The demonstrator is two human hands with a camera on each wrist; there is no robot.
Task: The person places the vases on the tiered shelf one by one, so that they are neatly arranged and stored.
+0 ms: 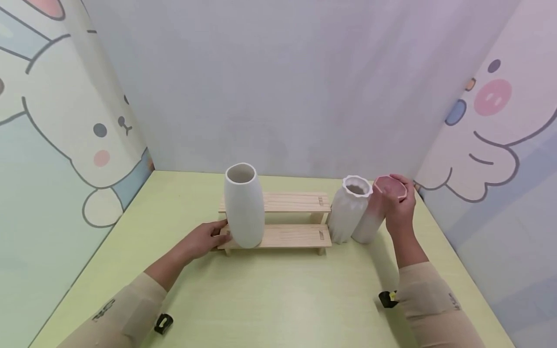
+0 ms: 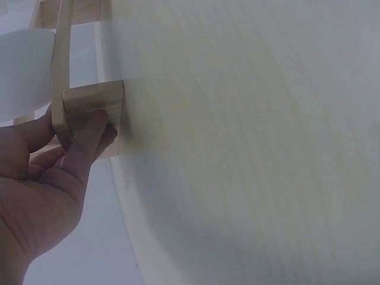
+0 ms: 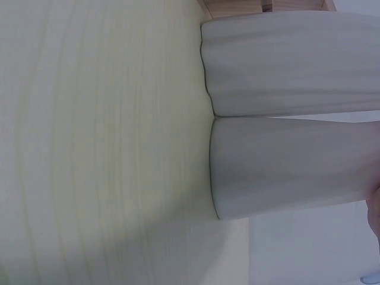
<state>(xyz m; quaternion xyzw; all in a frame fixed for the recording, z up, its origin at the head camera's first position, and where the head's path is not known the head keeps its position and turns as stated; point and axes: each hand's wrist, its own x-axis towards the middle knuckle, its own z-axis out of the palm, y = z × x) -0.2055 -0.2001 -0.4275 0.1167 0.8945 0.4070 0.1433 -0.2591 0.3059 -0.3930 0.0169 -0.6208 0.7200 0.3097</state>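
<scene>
A two-tier wooden shelf [image 1: 291, 236] stands on the table, with a tall smooth white vase [image 1: 245, 210] on its lower step, toward the left. My left hand [image 1: 200, 240] grips the left end of that step; in the left wrist view, the fingers [image 2: 89, 139] lie against the wooden leg [image 2: 95, 104]. To the right of the shelf is a white vase with a scalloped rim [image 1: 348, 210]. Beside it stands a pink-and-white vase [image 1: 370, 222], its upper part held by my right hand [image 1: 401, 210]. The right wrist view shows these two vases' bases touching on the table.
The pale yellow-green table [image 1: 278, 295] meets a grey wall [image 1: 278, 96] at the back. Cartoon-printed panels [image 1: 491, 159] rise on both sides. Small black objects [image 1: 163, 323] show beside both forearms.
</scene>
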